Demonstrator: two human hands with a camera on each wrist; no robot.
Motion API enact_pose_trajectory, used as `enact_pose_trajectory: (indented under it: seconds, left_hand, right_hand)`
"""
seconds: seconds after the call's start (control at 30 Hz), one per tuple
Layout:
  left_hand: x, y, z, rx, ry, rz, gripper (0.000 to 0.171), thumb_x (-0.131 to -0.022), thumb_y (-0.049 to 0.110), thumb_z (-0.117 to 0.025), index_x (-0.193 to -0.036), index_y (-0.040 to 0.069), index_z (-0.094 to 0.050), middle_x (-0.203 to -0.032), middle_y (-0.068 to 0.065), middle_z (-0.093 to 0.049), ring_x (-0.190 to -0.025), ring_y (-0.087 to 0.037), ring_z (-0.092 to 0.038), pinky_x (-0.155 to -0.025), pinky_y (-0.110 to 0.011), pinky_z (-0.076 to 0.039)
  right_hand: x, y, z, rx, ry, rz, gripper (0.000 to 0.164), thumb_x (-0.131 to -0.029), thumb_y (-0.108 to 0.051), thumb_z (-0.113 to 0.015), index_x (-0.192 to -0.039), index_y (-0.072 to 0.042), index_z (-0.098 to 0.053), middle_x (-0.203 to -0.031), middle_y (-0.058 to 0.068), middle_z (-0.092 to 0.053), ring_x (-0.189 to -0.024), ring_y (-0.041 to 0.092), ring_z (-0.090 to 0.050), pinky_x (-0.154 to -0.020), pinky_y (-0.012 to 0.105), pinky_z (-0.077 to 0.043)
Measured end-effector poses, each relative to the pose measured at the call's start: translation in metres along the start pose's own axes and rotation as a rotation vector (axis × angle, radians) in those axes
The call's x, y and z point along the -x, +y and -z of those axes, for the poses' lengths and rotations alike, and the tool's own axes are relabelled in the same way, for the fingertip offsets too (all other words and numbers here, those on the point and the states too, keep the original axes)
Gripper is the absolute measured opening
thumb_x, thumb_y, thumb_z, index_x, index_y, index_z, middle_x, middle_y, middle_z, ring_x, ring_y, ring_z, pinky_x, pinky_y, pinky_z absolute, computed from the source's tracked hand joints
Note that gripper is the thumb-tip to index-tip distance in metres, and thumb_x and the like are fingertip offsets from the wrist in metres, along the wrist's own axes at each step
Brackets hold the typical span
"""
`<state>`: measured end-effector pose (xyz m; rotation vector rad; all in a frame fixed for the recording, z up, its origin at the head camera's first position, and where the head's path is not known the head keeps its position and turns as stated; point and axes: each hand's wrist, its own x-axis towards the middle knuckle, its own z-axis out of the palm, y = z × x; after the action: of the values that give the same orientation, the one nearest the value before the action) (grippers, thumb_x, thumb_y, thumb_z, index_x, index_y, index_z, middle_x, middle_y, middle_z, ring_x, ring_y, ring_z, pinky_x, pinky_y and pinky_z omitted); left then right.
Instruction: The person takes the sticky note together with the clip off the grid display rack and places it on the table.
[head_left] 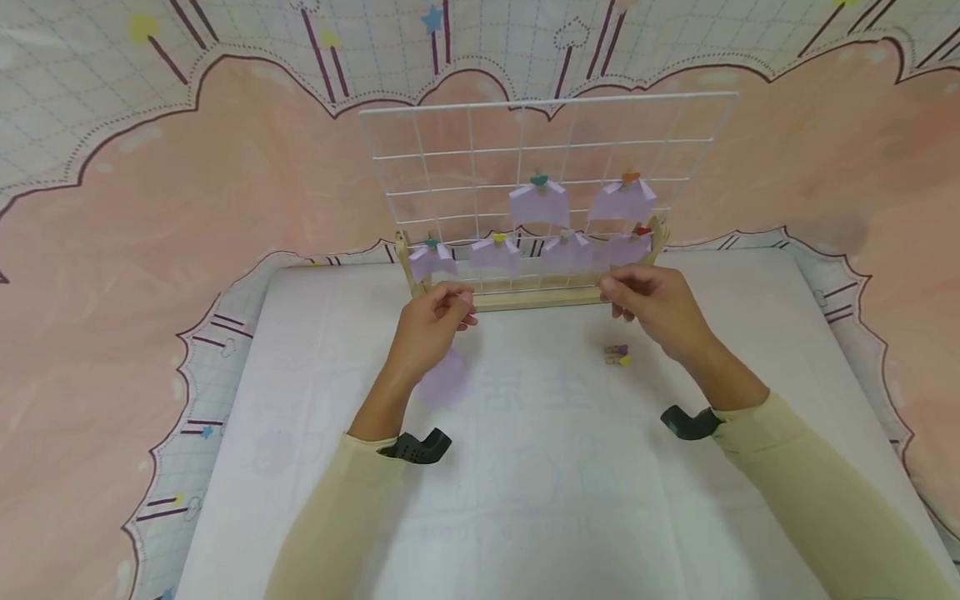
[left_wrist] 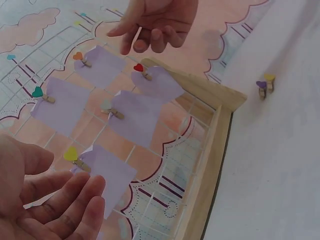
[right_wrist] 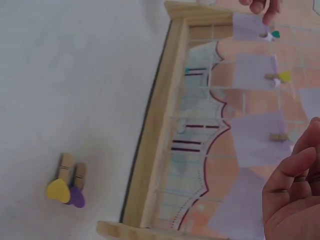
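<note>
A white wire grid (head_left: 442, 175) stands in a wooden base (head_left: 536, 297). Several purple paper notes (head_left: 540, 206) hang from it in two rows, fastened by small clothespins with coloured hearts, such as an orange-heart clothespin (left_wrist: 82, 60) and a yellow-heart clothespin (right_wrist: 279, 76). My left hand (head_left: 431, 329) is before the grid's lower left, fingers loosely bent, nothing visible in them. On the right, my right hand (head_left: 656, 304) hovers by the base's end, thumb near its fingers, holding nothing visible. Some notes are partly hidden behind the hands.
Two loose clothespins, one with a yellow heart (right_wrist: 58, 190) and one with a purple heart (right_wrist: 76, 196), lie on the white table (head_left: 540, 483) in front of the base. A blurred purple patch (head_left: 444, 379) shows below the left hand. A patterned cloth (head_left: 187, 208) surrounds the table.
</note>
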<state>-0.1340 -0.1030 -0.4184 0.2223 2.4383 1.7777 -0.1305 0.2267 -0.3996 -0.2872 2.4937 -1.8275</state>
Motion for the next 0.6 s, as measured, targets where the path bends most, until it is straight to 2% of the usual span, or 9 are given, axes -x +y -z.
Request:
enact_pose_trajectory:
  seconds: [0.2, 0.33, 0.43, 0.6]
  left_hand:
    - [-0.008, 0.009, 0.002, 0.006, 0.001, -0.026, 0.028, -0.106, 0.025, -0.056, -0.124, 0.005, -0.066, -0.103, -0.014, -0.071, -0.093, -0.022, -0.072, -0.083, -0.027, -0.061]
    - [-0.013, 0.016, 0.001, 0.048, -0.002, -0.032, 0.03, -0.106, 0.023, -0.057, -0.127, 0.003, -0.065, -0.103, -0.016, -0.07, -0.093, -0.022, -0.071, -0.084, -0.028, -0.061]
    - [-0.016, 0.022, 0.0, 0.084, -0.011, -0.026, 0.03, -0.106, 0.022, -0.057, -0.128, 0.002, -0.064, -0.105, -0.018, -0.069, -0.094, -0.023, -0.071, -0.085, -0.029, -0.061]
    - [-0.023, 0.03, -0.001, 0.073, -0.024, -0.028, 0.034, -0.106, 0.025, -0.057, -0.132, 0.002, -0.062, -0.105, -0.017, -0.069, -0.094, -0.024, -0.071, -0.085, -0.028, -0.061]
  right_hand:
    - [-0.009, -0.014, -0.003, 0.026, 0.005, 0.017, 0.026, -0.101, -0.026, -0.066, -0.112, -0.003, -0.073, -0.086, -0.006, -0.069, -0.071, 0.019, -0.059, -0.056, 0.023, -0.05]
    - [-0.014, -0.023, -0.005, 0.016, 0.006, 0.027, 0.024, -0.1, -0.024, -0.068, -0.112, -0.004, -0.074, -0.087, -0.006, -0.069, -0.073, 0.021, -0.06, -0.06, 0.022, -0.053]
    - [-0.018, -0.03, -0.008, 0.023, 0.011, 0.033, 0.029, -0.099, -0.025, -0.068, -0.115, -0.001, -0.072, -0.09, -0.004, -0.07, -0.074, 0.02, -0.06, -0.064, 0.022, -0.054]
    - [-0.027, -0.043, -0.012, 0.031, 0.02, 0.079, 0.031, -0.099, -0.024, -0.069, -0.118, 0.0, -0.071, -0.095, -0.004, -0.069, -0.074, 0.019, -0.06, -0.064, 0.022, -0.054]
